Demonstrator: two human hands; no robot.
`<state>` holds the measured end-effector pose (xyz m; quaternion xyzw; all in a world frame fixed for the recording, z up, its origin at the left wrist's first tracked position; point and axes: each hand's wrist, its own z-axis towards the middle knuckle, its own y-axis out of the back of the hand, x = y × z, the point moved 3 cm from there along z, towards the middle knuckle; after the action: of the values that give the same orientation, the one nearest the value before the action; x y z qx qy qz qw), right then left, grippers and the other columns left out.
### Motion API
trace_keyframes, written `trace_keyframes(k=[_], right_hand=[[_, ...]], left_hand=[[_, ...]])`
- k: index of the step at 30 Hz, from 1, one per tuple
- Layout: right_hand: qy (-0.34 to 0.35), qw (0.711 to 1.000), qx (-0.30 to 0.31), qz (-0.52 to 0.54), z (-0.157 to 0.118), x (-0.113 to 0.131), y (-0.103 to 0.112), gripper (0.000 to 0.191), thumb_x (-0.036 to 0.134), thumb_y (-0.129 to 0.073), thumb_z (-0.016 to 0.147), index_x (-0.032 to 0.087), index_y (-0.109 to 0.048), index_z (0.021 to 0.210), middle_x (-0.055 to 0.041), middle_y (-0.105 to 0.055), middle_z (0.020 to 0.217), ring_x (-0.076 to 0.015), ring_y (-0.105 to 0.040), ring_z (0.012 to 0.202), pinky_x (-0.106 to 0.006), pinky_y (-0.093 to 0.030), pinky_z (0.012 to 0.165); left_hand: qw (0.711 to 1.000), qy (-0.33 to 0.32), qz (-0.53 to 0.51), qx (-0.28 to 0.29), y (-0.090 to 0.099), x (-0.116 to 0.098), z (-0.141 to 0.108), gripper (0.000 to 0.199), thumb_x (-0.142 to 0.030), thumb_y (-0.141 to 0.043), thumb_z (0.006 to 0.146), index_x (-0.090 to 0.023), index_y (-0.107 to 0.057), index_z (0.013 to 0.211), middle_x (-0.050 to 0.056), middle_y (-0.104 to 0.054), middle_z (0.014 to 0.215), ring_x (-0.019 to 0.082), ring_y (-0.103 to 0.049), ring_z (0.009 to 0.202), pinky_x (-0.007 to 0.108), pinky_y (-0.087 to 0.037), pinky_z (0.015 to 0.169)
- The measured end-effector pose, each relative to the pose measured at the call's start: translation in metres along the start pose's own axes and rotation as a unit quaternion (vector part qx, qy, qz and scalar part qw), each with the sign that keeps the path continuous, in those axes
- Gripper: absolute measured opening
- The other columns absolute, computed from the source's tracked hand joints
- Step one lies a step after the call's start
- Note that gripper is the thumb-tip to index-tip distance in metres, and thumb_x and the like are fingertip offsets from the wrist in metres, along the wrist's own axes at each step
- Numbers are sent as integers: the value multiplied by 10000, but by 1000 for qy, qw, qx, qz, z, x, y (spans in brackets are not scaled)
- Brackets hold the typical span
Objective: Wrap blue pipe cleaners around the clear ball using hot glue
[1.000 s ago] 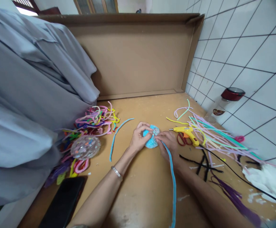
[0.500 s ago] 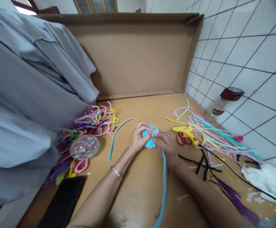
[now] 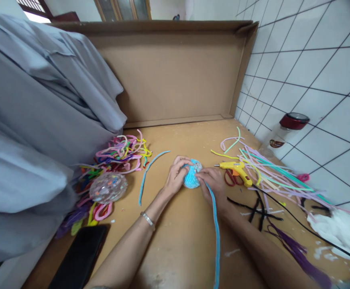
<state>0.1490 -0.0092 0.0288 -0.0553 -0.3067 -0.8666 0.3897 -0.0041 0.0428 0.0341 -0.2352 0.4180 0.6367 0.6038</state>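
A small round object wrapped in light blue pipe cleaner (image 3: 191, 179) is held above the middle of the table. My left hand (image 3: 175, 175) grips its left side, thumb and fingers closed on it. At its right edge, the fingers of my right hand (image 3: 212, 184) pinch a long blue pipe cleaner (image 3: 216, 233), which hangs down toward the front edge of the view. Another blue pipe cleaner (image 3: 145, 175) lies curved on the table, left of my left hand.
Yellow glue gun (image 3: 237, 170) with a black cord and red scissors (image 3: 229, 178) lie right, beside loose pipe cleaners (image 3: 279, 172). Left are a colourful pile (image 3: 123, 150), a clear dish (image 3: 108, 188) and a phone (image 3: 80, 257). A cardboard box (image 3: 175, 76) stands behind.
The long blue pipe cleaner's hanging part has swung to the right. My left thumb has shifted left, showing more of the wrapped object's blue surface.
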Motion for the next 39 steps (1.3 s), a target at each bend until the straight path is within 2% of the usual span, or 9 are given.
trace_keyframes(k=[4, 8, 12, 20, 26, 35, 39], right_hand=[[-18, 1000, -3, 18, 0, -2, -1, 201, 212, -504, 923, 243, -701, 954, -44, -653, 906, -177, -595, 877, -339, -437, 797], [-14, 1000, 5, 22, 1, 0, 1, 202, 210, -494, 928, 242, -692, 955, -45, -650, 909, -174, -590, 872, -337, -437, 790], [-12, 999, 11, 31, 1, 2, 1, 196, 215, -500, 926, 252, -691, 950, -40, -646, 889, -170, -587, 852, -337, -437, 784], [6, 1000, -7, 23, 2, 0, 1, 173, 213, -514, 909, 247, -679, 944, -36, -648, 875, -173, -588, 830, -339, -441, 769], [5, 999, -9, 31, 2, 0, 2, 164, 203, -526, 900, 240, -678, 950, -41, -655, 891, -179, -593, 848, -343, -443, 791], [-13, 999, -15, 32, 0, -4, -2, 166, 221, -516, 896, 246, -680, 911, -37, -642, 861, -177, -588, 825, -341, -444, 771], [-24, 999, -7, 36, -1, -4, -3, 173, 234, -515, 893, 245, -686, 917, -40, -639, 864, -174, -592, 829, -340, -454, 786]], left_hand=[[1000, -7, 10, -1, 1, -1, -1, 249, -171, -453, 835, -186, -642, 997, 61, -595, 1007, 206, -558, 1010, 369, -455, 932], [998, -25, 44, 26, -1, -3, -2, 284, -162, -406, 870, -178, -682, 934, 78, -560, 1060, 202, -551, 1043, 360, -466, 923], [996, -49, 70, 26, 0, -3, -2, 314, -140, -387, 877, -179, -697, 915, 80, -546, 1058, 192, -554, 1032, 359, -479, 908], [995, -57, 73, 23, 0, -2, -3, 302, -149, -399, 895, -182, -692, 958, 82, -559, 1072, 189, -559, 1040, 360, -489, 910], [995, -61, 77, 15, 1, -6, -3, 274, -183, -411, 911, -170, -634, 1070, 85, -589, 1034, 197, -560, 1020, 376, -483, 922], [985, -93, 140, 34, -3, -2, -5, 320, -115, -381, 880, -174, -669, 1005, 97, -540, 1105, 205, -542, 1069, 383, -484, 928], [985, -86, 147, 29, -3, -2, -5, 313, -129, -389, 886, -179, -670, 1012, 93, -542, 1107, 199, -546, 1060, 374, -491, 917]])
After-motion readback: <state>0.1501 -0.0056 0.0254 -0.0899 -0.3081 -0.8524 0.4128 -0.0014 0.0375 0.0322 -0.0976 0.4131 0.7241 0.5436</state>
